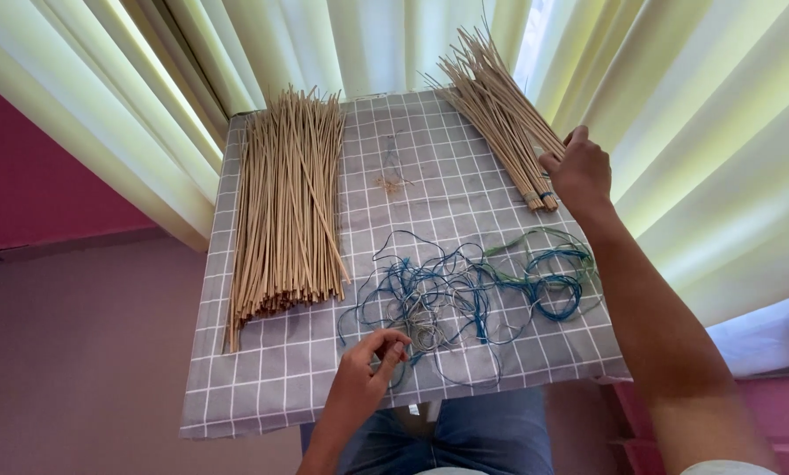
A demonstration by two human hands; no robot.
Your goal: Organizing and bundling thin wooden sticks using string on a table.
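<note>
A person seated at a small counter [236, 387] covered in a grey checked cloth works with both hands among weaving materials. The left hand [365, 374] rests at the near edge of a loose tangle of blue and green cord [465, 286], its fingers [393, 350] pinched together on a few pale strands at the tangle's near side. The right hand [579, 171] reaches to the far right corner, touching the bound bundle of thin sticks [500, 114] that lies slanted there near its tied end; the fingers curl onto the sticks, but whether they are clamped on any cannot be told from this angle. A larger loose pile of straw-coloured sticks [287, 207] lies lengthwise along the left side of the cloth, well apart from both hands. A small wisp of fibre scraps [391, 182] sits near the middle. Pale curtains hang behind, and blue jeans show below the counter edge. Judged from the pictures, the pinch on the cord looks best kept light and close to the strand's end, so one length lifts free without dragging the knotted mass, while the other hand steadies the bundle near its binding
</note>
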